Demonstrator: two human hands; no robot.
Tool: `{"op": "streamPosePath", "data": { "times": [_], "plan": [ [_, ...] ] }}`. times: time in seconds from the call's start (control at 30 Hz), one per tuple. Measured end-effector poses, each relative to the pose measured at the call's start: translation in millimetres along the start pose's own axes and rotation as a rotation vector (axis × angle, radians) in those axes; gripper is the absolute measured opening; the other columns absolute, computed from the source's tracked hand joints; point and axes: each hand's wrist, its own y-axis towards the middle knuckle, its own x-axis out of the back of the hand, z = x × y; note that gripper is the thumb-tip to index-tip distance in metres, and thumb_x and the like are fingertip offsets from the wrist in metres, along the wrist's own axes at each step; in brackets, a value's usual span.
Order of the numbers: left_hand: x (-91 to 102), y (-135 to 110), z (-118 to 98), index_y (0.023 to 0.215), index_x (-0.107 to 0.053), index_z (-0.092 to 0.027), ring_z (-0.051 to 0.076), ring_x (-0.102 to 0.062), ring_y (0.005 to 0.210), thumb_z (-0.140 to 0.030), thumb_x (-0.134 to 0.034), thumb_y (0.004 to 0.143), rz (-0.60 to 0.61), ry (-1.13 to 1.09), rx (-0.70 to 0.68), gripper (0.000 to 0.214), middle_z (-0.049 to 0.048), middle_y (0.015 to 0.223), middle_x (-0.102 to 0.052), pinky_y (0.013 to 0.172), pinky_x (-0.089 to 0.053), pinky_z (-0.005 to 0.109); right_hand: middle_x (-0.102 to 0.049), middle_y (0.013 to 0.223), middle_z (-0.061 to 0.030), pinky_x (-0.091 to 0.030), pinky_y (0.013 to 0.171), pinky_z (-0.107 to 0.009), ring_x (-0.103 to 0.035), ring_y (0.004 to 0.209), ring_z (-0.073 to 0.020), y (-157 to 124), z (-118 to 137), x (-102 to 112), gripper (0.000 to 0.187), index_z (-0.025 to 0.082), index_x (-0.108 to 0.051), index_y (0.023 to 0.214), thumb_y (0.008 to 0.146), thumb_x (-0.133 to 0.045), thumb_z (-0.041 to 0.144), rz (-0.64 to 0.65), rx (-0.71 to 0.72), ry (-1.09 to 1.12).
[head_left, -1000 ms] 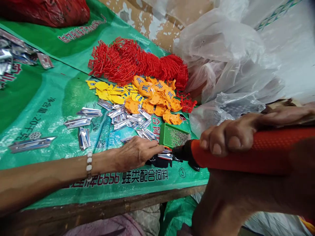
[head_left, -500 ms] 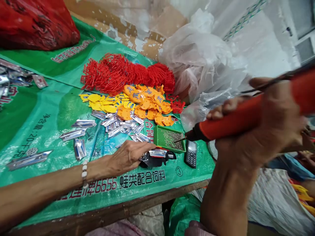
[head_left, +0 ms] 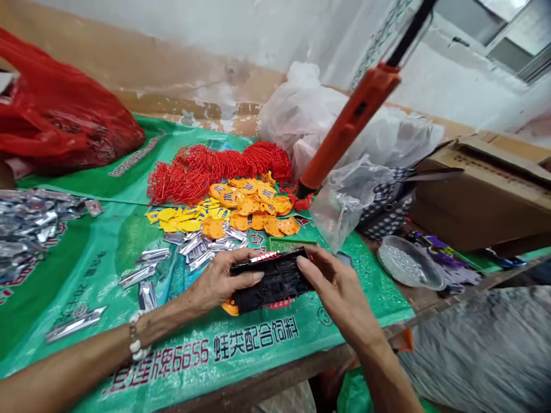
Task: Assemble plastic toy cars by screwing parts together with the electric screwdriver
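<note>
Both hands hold a black plastic part [head_left: 275, 284] over the green sheet, with a shiny strip along its upper edge and orange showing at its lower left. My left hand [head_left: 226, 272] grips its left end, thumb across the near face. At the right end, my right hand [head_left: 333, 281] holds the upper corner between thumb and fingers. An orange electric screwdriver [head_left: 350, 129] hangs by its cord, tip down, beyond my right hand. Behind the part, a green tray [head_left: 282, 245] is mostly hidden.
Red plastic pieces [head_left: 215, 172], orange pieces [head_left: 247, 201], yellow pieces [head_left: 185, 217] and silver strips [head_left: 198, 248] lie in piles. A red bag [head_left: 73, 115] stands left. On the right are a clear bowl [head_left: 402, 264] and a cardboard box [head_left: 486, 189].
My right hand has let go of the electric screwdriver, which now hangs upright-ish, and has taken hold of the black part. The part is lifted off the sheet and tilted. The view has shifted right.
</note>
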Motion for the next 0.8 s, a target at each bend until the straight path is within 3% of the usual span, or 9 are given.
{"op": "streamPosePath", "data": {
  "times": [0.07, 0.2, 0.3, 0.4, 0.57, 0.67, 0.8],
  "plan": [
    [-0.9, 0.3, -2.6, 0.097, -0.068, -0.016, 0.014, -0.06, 0.073, -0.033, -0.07, 0.072, 0.009, -0.052, 0.057, 0.03, 0.0012, 0.085, -0.068, 0.065, -0.047, 0.022, -0.072, 0.09, -0.0077, -0.052, 0.077, -0.032, -0.065, 0.087, -0.022, -3.4, -8.5, -7.6, 0.048, 0.016, -0.071, 0.094, 0.071, -0.073, 0.058, 0.01, -0.071, 0.149],
    [0.8, -1.1, -3.3, 0.113, -0.062, -0.018, 0.016, -0.063, 0.07, -0.025, -0.068, 0.062, -0.008, -0.213, 0.179, 0.052, 0.0019, 0.085, -0.07, 0.062, -0.05, 0.024, -0.071, 0.088, -0.0055, -0.051, 0.077, -0.029, -0.063, 0.085, -0.0192, -5.6, -21.2, -14.7, 0.048, 0.015, -0.071, 0.092, 0.069, -0.074, 0.058, -0.093, -0.101, 0.287],
    [4.0, -5.0, -4.2, 0.115, -0.061, -0.017, 0.015, -0.063, 0.07, -0.02, -0.069, 0.058, -0.026, -0.207, 0.176, 0.057, 0.0017, 0.084, -0.07, 0.061, -0.051, 0.022, -0.071, 0.09, -0.0054, -0.05, 0.075, -0.027, -0.062, 0.085, -0.0176, -8.3, -29.4, -12.8, 0.047, 0.015, -0.07, 0.093, 0.07, -0.074, 0.056, -0.14, -0.124, 0.352],
    [4.1, -8.8, -8.2, 0.114, -0.061, -0.016, 0.015, -0.065, 0.072, -0.015, -0.073, 0.06, -0.019, -0.127, 0.143, 0.055, 0.0017, 0.083, -0.069, 0.061, -0.054, 0.021, -0.07, 0.086, -0.0062, -0.05, 0.06, -0.024, -0.062, 0.077, -0.0171, -11.9, -34.8, -9.4, 0.047, 0.014, -0.069, 0.09, 0.069, -0.076, 0.055, -0.125, -0.168, 0.429],
    [-3.6, -9.4, -11.4, 0.1, -0.062, -0.011, 0.019, -0.069, 0.06, -0.014, -0.072, 0.072, -0.08, -0.323, 0.281, 0.03, 0.0069, 0.077, -0.071, 0.055, -0.062, 0.032, -0.067, 0.07, -0.0048, -0.048, 0.038, -0.026, -0.06, 0.053, -0.0164, -14.5, -36.7, -6.1, 0.045, 0.015, -0.066, 0.085, 0.071, -0.072, 0.058, -0.026, -0.26, 0.573],
    [-5.9, -8.4, -6.7, 0.085, -0.063, -0.007, 0.019, -0.07, 0.061, -0.009, -0.065, 0.079, -0.156, -0.412, 0.338, 0.006, 0.0103, 0.075, -0.071, 0.06, -0.064, 0.029, -0.067, 0.063, -0.0049, -0.049, 0.034, -0.027, -0.058, 0.043, -0.0158, -14.1, -38.5, -5.4, 0.046, 0.015, -0.065, 0.081, 0.07, -0.072, 0.059, 0.033, -0.301, 0.642],
    [-6.4, -8.8, -1.4, 0.084, -0.065, -0.005, 0.018, -0.071, 0.063, -0.005, -0.057, 0.084, -0.149, -0.428, 0.389, 0.009, 0.0118, 0.076, -0.071, 0.06, -0.064, 0.023, -0.065, 0.056, -0.0076, -0.05, 0.033, -0.025, -0.059, 0.041, -0.0158, -14.4, -42.1, -5.7, 0.048, 0.012, -0.063, 0.067, 0.066, -0.076, 0.058, 0.08, -0.322, 0.693]
  ]
}}
